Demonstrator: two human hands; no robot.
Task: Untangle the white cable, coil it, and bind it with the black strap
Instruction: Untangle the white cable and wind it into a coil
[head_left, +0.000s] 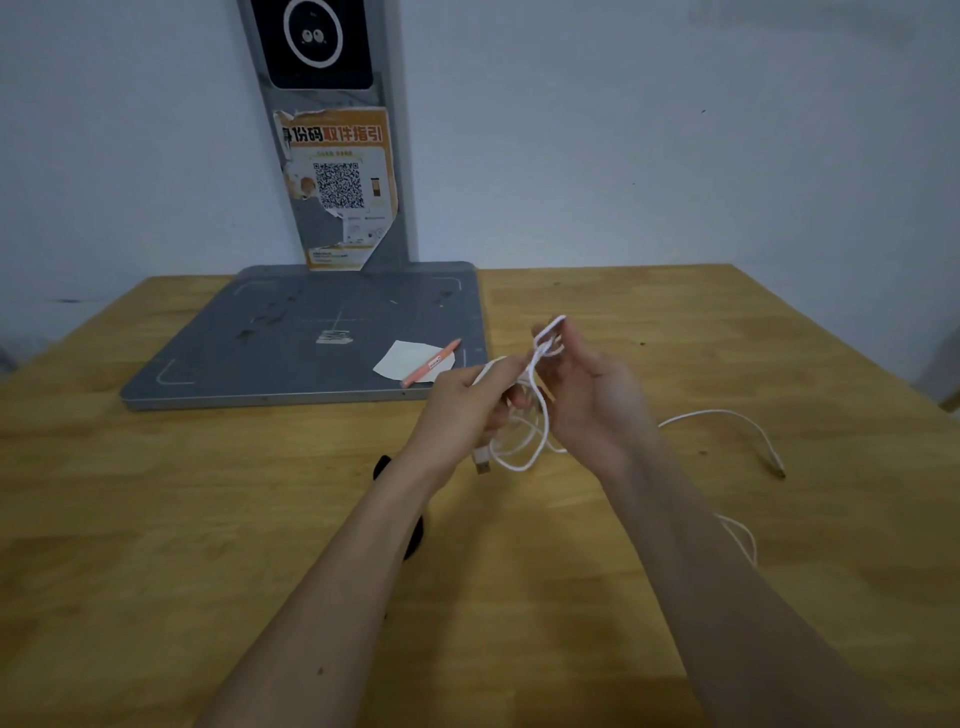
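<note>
Head view, first speaker: What is in the middle of the frame?

Second: Two bare hands held above a wooden table (208, 493) with a yellowish, grainy top. The left hand (467, 400) has its fingers closed round a bunch of thin white cable (524, 447). The right hand (592, 400) pinches a small loop of it at the top, fingertips together on the cord.

First: And the cable's shape?

Second: Round, smooth and slack. Several loose loops hang between the hands, and a USB plug (482, 462) with a metal tip dangles below the left hand. One strand runs off right of centre in an arc and ends in a small plug (776, 467) lying on the wood. Another stretch shows past the right forearm, lower right.

First: The strap?

Second: A black strap (415, 540) lies on the table under the left forearm, mostly hidden; its shape I cannot tell.

First: Anything behind?

Second: Upper left of centre, a flat grey scuffed plate (291, 343) with rounded corners and white markings. On it lie a white paper (405, 358) and an orange pen (431, 364), the pen across the paper. A grey post (395, 218) rises from the plate, bearing a torn orange poster (337, 187) with a QR code.
</note>
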